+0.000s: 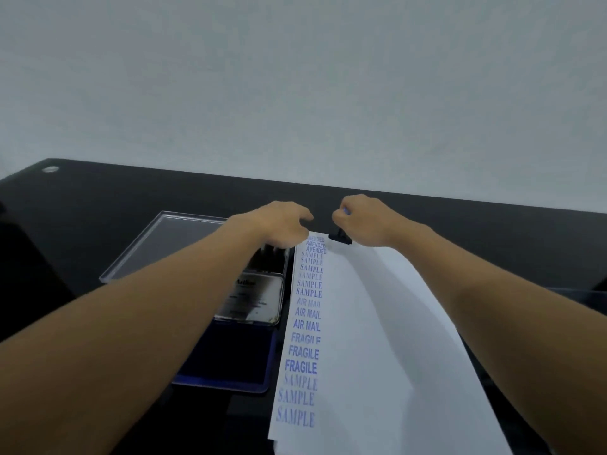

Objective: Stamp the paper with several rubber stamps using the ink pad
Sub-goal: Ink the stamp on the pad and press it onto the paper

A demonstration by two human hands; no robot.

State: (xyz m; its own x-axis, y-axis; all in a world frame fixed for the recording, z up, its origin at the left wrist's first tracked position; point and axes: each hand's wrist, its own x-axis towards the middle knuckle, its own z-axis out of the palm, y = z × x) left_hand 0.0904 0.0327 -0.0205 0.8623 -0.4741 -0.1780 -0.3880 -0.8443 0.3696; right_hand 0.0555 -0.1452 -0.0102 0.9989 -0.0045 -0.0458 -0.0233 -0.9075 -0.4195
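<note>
Right now my right hand (364,221) is closed on a black rubber stamp (340,238) at the far edge of the paper (377,339), while my left hand (282,224) hovers loose-fingered beside it, so the unpinned sheet could slide and smear the next print.

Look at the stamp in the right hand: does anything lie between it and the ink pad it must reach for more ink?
Yes. The left hand and forearm stretch over the open ink pad, covering part of it. The right hand holds the black stamp at the paper's far edge, across the printed column from the pad.
</note>
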